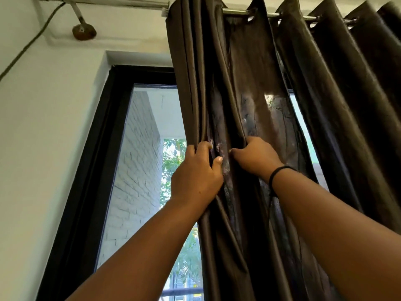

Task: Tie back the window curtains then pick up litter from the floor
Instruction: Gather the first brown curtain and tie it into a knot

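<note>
- The dark brown curtain hangs from 12 o'clock downward through the middle of the view, on a metal rod. I judge I am gathering its folds into one bundle.
- The window shows at 9 o'clock, so I should pull the cloth toward 3 o'clock.
- My left hand grips the outer edge fold, with fingers curled round it.
- My right hand, just beside it, pinches an inner fold. I should hold firmly but pull gently, so the eyelets slide.
- I see no tie-back and no floor litter here.
</note>
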{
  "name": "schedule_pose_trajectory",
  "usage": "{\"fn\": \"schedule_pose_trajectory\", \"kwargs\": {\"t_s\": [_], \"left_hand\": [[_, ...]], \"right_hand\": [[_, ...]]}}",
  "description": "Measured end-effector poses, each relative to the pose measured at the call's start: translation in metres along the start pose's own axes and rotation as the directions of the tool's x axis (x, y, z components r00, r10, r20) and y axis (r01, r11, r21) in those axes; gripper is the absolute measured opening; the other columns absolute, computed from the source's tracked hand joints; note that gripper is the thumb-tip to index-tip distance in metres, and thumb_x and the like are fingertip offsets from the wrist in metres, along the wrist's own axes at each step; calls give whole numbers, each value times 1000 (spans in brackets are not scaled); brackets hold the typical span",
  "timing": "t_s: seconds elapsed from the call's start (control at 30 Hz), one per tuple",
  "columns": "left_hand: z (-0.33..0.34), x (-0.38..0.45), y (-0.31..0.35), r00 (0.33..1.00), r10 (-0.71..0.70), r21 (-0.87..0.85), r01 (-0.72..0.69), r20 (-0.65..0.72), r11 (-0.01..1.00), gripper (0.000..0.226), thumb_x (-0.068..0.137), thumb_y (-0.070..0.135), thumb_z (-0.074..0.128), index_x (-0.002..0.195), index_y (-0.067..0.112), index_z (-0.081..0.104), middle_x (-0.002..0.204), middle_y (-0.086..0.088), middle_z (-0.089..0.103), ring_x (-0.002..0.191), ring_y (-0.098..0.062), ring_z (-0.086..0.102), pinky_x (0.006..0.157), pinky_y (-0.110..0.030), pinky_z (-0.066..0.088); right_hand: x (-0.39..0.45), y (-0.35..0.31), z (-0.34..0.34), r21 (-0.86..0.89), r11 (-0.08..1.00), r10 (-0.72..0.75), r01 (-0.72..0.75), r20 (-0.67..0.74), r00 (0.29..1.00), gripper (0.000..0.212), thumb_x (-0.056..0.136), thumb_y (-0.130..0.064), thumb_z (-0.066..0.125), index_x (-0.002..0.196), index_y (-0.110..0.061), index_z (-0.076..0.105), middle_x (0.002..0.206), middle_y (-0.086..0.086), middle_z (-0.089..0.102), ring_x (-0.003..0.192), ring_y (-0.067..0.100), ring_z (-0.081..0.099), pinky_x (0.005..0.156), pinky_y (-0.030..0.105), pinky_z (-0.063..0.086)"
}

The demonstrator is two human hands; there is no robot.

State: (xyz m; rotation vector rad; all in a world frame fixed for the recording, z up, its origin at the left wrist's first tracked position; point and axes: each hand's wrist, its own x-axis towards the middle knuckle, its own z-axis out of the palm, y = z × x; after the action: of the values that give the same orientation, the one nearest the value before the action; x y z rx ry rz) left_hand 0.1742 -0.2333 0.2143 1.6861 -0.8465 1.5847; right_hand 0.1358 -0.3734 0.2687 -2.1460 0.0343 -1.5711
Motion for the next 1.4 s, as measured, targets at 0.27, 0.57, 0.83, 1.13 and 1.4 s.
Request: {"fn": "schedule_pose_trajectory", "kwargs": {"t_s": [0.27, 0.57, 0.83, 1.13, 1.4], "left_hand": [[-27, 13, -12, 952, -240, -145, 269, 188, 952, 86, 75, 84, 26, 126, 19, 52, 122, -3, 59, 107, -25, 57, 91, -44, 48], [-94, 49, -65, 850, -526, -243, 514, 18, 822, 84, 76, 74, 42, 122, 6, 57, 121, -19, 61, 106, -37, 58, 86, -40, 45], [-131, 57, -92, 867, -498, -97, 498, 29, 862, 74, 68, 64, 61, 114, 6, 64, 111, -20, 65, 97, -36, 62, 86, -40, 50], [-93, 24, -71, 989, -70, 161, 91, -132, 983, 30, 93, 36, 51, 96, 12, 69, 85, -9, 68, 83, -31, 62, 67, -34, 45], [-57, 10, -44, 987, -122, 135, 136, -106, 981, 68, 94, 32, 52, 149, 18, 15, 73, 3, 57, 63, -12, 55, 52, -22, 38]], "right_hand": [[-23, -55, 27, -335, 882, -297, 330, 148, 943, 34, 90, -11, 48, 59, -21, 38, 59, -3, 42, 54, 16, 45, 47, 27, 32], [-39, -151, 57, -296, 787, -487, 542, 241, 839, 33, 91, -19, 46, 122, -11, 53, 118, 8, 61, 106, 31, 58, 91, 51, 38], [-62, -169, 78, 123, 862, -496, 493, 410, 766, 38, 87, -10, 49, 124, -6, 54, 120, 19, 60, 105, 34, 58, 88, 42, 49], [-36, -81, 13, -376, 908, -225, 186, -62, 972, 73, 77, -76, 41, 138, -37, 36, 154, 6, 24, 141, 37, 13, 108, 64, 11], [-23, -11, 7, -140, 988, -76, 60, -108, 991, 78, 87, -23, 51, 150, -22, 5, 105, 14, 63, 80, 32, 57, 63, 35, 45]]}}
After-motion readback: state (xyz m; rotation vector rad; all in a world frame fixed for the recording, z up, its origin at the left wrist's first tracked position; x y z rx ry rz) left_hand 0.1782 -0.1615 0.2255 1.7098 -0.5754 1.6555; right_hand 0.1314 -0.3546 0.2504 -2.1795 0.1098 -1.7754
